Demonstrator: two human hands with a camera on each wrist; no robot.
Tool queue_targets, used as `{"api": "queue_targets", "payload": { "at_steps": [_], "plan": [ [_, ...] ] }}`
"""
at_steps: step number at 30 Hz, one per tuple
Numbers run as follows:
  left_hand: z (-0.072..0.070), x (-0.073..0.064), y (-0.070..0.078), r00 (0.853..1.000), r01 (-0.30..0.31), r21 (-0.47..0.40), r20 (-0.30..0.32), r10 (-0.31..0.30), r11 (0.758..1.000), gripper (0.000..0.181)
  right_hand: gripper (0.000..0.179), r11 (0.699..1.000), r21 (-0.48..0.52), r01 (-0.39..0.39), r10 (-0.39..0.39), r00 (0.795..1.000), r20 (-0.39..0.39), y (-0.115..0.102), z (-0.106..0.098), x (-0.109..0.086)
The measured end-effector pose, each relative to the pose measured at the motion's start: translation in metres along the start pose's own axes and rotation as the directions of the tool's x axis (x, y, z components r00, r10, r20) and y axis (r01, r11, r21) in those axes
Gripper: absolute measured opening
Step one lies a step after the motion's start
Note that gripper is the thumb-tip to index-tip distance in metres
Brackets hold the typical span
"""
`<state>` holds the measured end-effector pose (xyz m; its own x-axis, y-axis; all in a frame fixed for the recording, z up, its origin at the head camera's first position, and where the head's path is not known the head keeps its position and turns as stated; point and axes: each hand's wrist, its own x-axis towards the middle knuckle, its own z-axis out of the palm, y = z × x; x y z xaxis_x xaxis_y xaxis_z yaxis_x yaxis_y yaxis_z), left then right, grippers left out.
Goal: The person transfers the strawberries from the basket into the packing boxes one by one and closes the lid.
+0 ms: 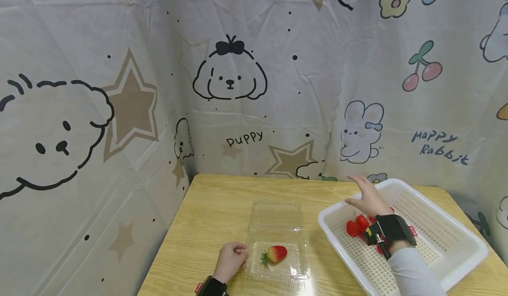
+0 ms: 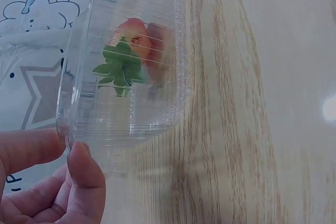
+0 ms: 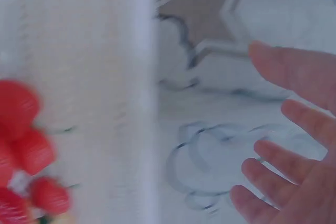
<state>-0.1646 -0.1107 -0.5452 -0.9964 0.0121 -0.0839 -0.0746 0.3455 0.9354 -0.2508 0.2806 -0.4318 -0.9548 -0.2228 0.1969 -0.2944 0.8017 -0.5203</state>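
Black wristbands [image 1: 397,228] carry red tags [image 1: 412,230]; the right sleeve [image 1: 416,273] is pale grey.

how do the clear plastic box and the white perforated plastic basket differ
The clear plastic box is see-through and smaller; the white perforated plastic basket is opaque and larger. The box holds one red and yellow strawberry, the basket several rounded red fruits. Both stand open on the wooden table.

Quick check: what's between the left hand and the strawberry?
The side wall of the clear container. The left wrist view shows the strawberry through it, with the left hand pinching the rim.
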Motion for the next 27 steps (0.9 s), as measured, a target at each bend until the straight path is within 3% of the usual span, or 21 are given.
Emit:
{"api": "queue_targets", "payload": {
  "at_steps": [4,10,15,20,27],
  "plan": [
    [0.000,-0.001,0.000,1.000,0.009,0.007,-0.001,-0.009,1.000,0.021,0.066,0.994,-0.016,-0.106,0.106,0.994,0.014,0.026,0.014,-0.007],
    [0.001,-0.001,0.001,1.000,0.020,0.008,0.000,-0.020,1.000,0.021,0.060,0.984,-0.044,-0.171,0.173,0.984,0.033,0.046,0.033,-0.016],
    [0.002,0.000,0.001,1.000,0.021,0.004,-0.003,-0.021,1.000,0.022,0.060,0.975,0.012,-0.224,0.224,0.974,0.029,0.051,0.042,-0.018],
    [0.002,0.001,-0.001,1.000,0.008,-0.004,-0.006,-0.008,1.000,0.021,0.047,0.973,0.022,-0.232,0.232,0.973,0.004,0.052,0.047,-0.020],
    [0.002,0.001,0.000,1.000,0.005,-0.002,-0.008,-0.005,1.000,0.022,0.042,0.951,0.012,-0.310,0.307,0.946,0.103,0.054,0.058,-0.027]
  ]
}}
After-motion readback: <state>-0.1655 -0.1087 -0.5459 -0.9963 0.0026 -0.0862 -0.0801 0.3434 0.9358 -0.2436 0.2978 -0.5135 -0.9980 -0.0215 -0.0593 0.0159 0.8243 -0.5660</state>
